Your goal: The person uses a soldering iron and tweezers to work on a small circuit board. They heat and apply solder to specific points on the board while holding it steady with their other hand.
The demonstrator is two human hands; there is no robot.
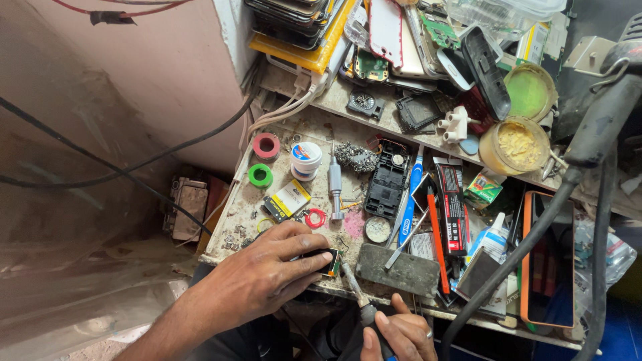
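— While the right hand [396, 336] sits nearest the camera, what are its fingers doing?

— They are wrapped tight around the dark handle of a thin metal-tipped soldering tool [358, 294], thumb on top. The tip angles up and ends right at the small dark rectangular part with a green circuit-board edge [326, 262].

— And the left hand [267, 271]?

— It lies palm down, fingers pressed together and curled over that small part, pinning it to the grimy workbench edge [231, 234]. Only the part's right end shows past the fingertips.

— How far along does the work look?

— I judge it mid-way: the part is held and the tip is touching or nearly touching it, but I cannot tell whether any joint is finished. Nothing is set aside as done.

— What lies beyond the fingers?

— Just right of the fingertips sits a grey rectangular block [397, 269]. Past the knuckles lie a small red ring [315, 218] and a yellow-and-black flat packet [286, 200]. Further off stand a steel cylindrical tool [335, 180], a white round jar with a blue label [305, 160], a green tape roll [260, 175] and a pink tape roll [266, 145], with a black plastic phone frame [388, 179] to their right.
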